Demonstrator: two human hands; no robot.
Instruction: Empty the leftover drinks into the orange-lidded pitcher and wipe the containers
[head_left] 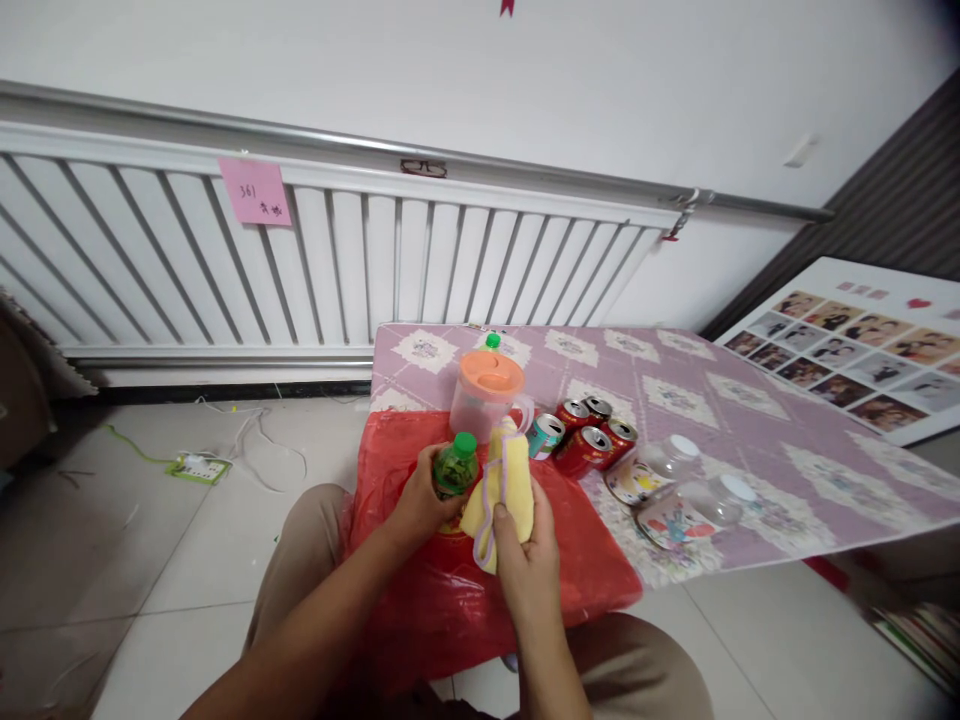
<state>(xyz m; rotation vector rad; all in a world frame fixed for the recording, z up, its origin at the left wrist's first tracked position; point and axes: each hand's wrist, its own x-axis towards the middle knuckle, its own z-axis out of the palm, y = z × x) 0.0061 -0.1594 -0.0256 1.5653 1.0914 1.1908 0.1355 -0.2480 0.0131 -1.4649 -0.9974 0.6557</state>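
Observation:
My left hand is wrapped round a green-capped bottle with a green label, held upright over the red plastic bag. Just right of it, my right hand grips a folded yellow cloth with purple edging, thumb on top. The cloth is close beside the bottle; whether they touch I cannot tell. Behind both stands a clear pitcher with an orange lid. Another green cap shows behind the pitcher, the rest of that thing hidden.
Several drink cans, red ones and a teal one, stand right of the pitcher. Two clear bottles with white caps lie farther right on the patterned tablecloth. A radiator runs behind; a power strip lies on the floor.

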